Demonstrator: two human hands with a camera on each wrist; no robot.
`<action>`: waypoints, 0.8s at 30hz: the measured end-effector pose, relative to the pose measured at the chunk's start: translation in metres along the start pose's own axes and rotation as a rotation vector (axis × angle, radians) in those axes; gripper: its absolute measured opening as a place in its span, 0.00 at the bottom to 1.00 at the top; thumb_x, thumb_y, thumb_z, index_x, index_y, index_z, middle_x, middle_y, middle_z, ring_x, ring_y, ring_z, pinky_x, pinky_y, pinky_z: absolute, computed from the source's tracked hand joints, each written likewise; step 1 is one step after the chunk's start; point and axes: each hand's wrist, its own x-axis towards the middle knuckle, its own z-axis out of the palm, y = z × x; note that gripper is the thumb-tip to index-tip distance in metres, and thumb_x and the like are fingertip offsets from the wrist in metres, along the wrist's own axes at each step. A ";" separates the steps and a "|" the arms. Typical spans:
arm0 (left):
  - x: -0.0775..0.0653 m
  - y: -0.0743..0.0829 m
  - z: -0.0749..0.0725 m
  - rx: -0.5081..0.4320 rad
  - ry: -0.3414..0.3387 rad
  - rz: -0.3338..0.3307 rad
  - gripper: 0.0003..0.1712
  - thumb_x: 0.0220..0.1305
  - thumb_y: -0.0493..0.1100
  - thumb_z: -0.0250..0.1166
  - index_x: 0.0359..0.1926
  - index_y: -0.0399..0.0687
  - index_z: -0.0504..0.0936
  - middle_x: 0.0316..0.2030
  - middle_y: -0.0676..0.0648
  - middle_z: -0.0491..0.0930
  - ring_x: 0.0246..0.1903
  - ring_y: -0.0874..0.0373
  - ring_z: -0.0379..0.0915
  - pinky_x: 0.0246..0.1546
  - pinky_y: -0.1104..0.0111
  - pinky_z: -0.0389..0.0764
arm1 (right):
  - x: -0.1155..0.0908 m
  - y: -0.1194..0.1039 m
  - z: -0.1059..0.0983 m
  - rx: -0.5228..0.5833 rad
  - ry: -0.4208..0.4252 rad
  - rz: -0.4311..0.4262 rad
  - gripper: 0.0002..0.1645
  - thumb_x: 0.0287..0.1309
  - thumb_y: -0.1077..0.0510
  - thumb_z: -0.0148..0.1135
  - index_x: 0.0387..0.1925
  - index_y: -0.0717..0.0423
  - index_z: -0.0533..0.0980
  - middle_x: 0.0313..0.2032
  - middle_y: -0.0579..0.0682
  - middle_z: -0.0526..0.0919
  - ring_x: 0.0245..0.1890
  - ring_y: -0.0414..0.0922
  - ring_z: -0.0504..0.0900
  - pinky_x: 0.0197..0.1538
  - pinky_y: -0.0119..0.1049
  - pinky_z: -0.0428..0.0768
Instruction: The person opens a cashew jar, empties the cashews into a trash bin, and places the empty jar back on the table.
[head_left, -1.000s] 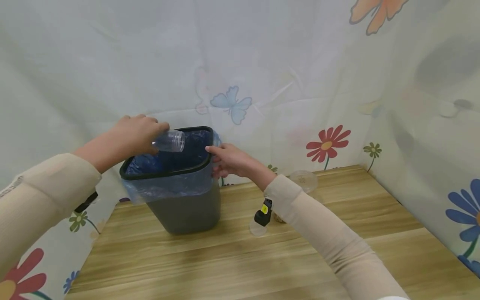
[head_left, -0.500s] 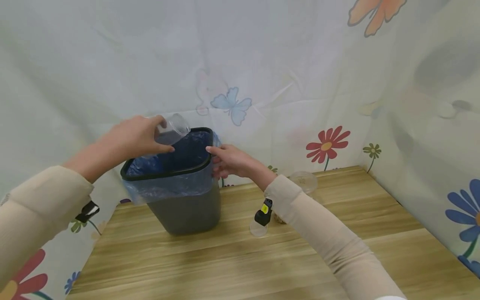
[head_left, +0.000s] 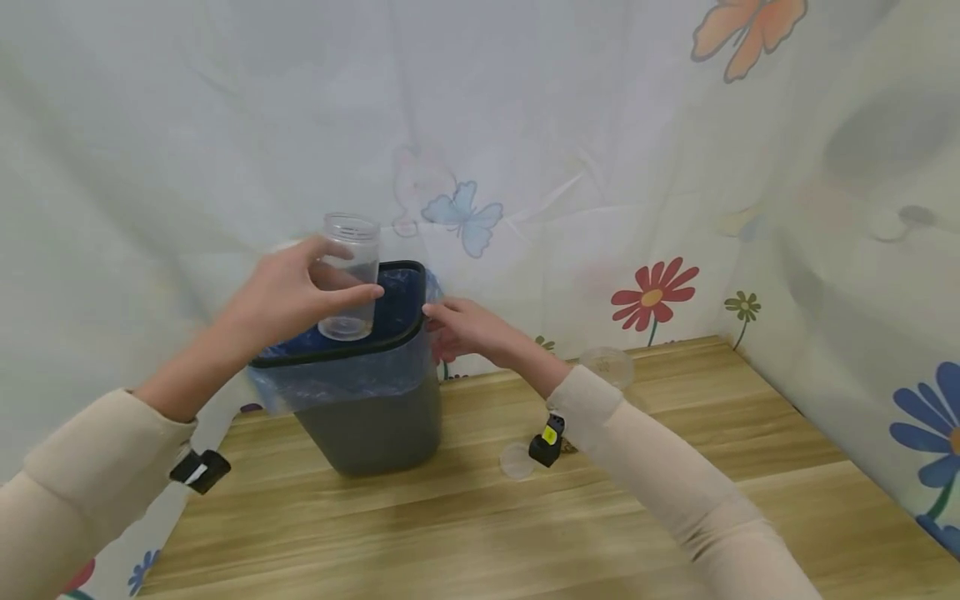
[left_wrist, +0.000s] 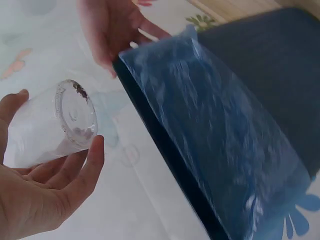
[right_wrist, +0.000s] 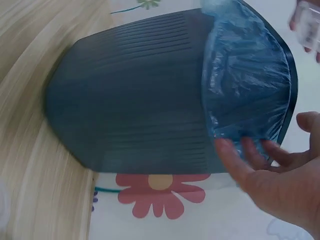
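Observation:
My left hand point(head_left: 292, 287) holds a clear plastic jar point(head_left: 352, 275), mouth up, over the opening of a grey trash bin point(head_left: 375, 433). Dark residue clings to the jar's base in the left wrist view, and the inside looks otherwise bare. A blue bag point(head_left: 345, 379) lines the bin and folds over its dark rim point(head_left: 397, 337). My right hand point(head_left: 476, 329) is at the bin's right corner. In the right wrist view its fingers point(right_wrist: 235, 157) lie loosely against the bag, while the thumb stands apart from them by the rim.
A small clear disc point(head_left: 517, 461) lies on the wooden table point(head_left: 480, 533). Farther back is a larger round clear item point(head_left: 606, 367). Something brown, mostly hidden, sits beside the right sleeve point(head_left: 660, 458). A flower-printed sheet point(head_left: 525, 125) hangs close behind the bin.
The jar has turned from lying sideways, mouth toward the right, to upright over the bin. My left wrist rotated with it. The right hand has stayed at the bin's corner.

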 end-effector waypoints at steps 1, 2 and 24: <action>-0.002 0.003 0.002 -0.029 0.001 0.003 0.51 0.58 0.74 0.66 0.72 0.49 0.65 0.50 0.46 0.87 0.47 0.49 0.84 0.41 0.53 0.81 | -0.003 0.001 -0.001 -0.018 -0.005 -0.036 0.27 0.80 0.46 0.46 0.65 0.63 0.69 0.51 0.67 0.80 0.40 0.59 0.84 0.45 0.45 0.83; -0.004 0.006 0.005 -0.051 0.007 0.007 0.51 0.58 0.74 0.66 0.71 0.49 0.64 0.49 0.47 0.87 0.47 0.50 0.84 0.41 0.54 0.81 | -0.006 0.003 -0.002 -0.042 -0.006 -0.072 0.26 0.80 0.47 0.46 0.64 0.63 0.70 0.50 0.66 0.81 0.40 0.58 0.84 0.46 0.45 0.83; -0.043 0.011 0.081 -0.303 -0.108 0.142 0.38 0.57 0.54 0.77 0.61 0.51 0.66 0.47 0.47 0.82 0.34 0.54 0.79 0.30 0.61 0.80 | -0.066 0.052 -0.016 -0.459 -0.009 -0.196 0.19 0.77 0.56 0.52 0.64 0.54 0.73 0.51 0.48 0.86 0.50 0.43 0.85 0.50 0.39 0.82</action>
